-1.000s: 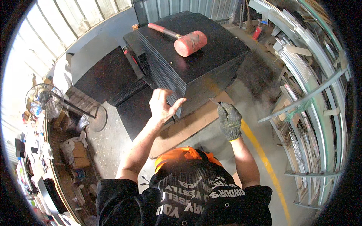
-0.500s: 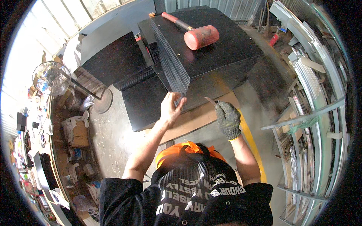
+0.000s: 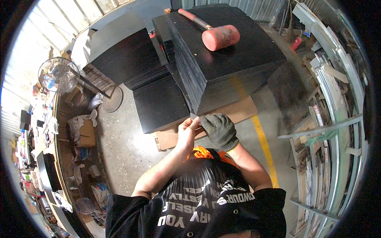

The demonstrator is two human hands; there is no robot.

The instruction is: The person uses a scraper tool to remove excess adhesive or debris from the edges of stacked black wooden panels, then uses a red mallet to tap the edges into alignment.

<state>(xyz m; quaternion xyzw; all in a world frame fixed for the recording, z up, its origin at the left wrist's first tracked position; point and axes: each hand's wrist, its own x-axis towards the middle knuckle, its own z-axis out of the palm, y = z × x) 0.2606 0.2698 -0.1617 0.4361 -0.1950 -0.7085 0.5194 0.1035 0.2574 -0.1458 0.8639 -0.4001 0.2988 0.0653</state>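
My bare left hand [image 3: 187, 133] is closed in a pinch just in front of the near corner of a tall stack of black sheets [image 3: 242, 47]. A small thin grey piece [image 3: 193, 116] pokes up at its fingertips. My right hand [image 3: 219, 131], in a dark grey knit glove, meets the left one with its fingers curled. What the gloved fingers hold is hidden behind them. On top of the stack lies a mallet [image 3: 221, 37] with a red head and a red-and-dark handle.
Lower black stacks [image 3: 158, 105] stand to the left, with a brown board [image 3: 246, 110] under the tall stack. A standing fan [image 3: 58, 75] and a cluttered shelf [image 3: 81, 135] are at left. A metal rack with long profiles [image 3: 337, 131] lines the right, past a yellow floor line [image 3: 264, 148].
My gloved right hand has moved left to meet my left hand, which came slightly down and right. The thin blade-like strip seen in the right hand is now hidden. The view has shifted slightly.
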